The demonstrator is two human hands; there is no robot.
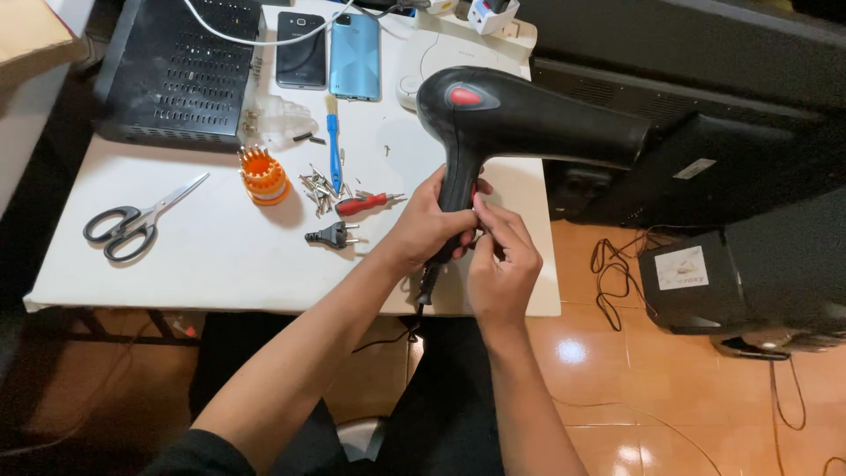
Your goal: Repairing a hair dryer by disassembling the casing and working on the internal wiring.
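White table [203, 264] on an orange tiled floor [652, 388], dark cabinets to the right. Left hand [427, 225] is wrapped around the handle of a black hair dryer [520, 119] held over the table's right edge; right hand [502, 260] pinches at the handle's side. On the table: scissors [132, 220], orange bit holder [264, 176], loose bits [322, 187], plug [333, 235], two phones [330, 53].
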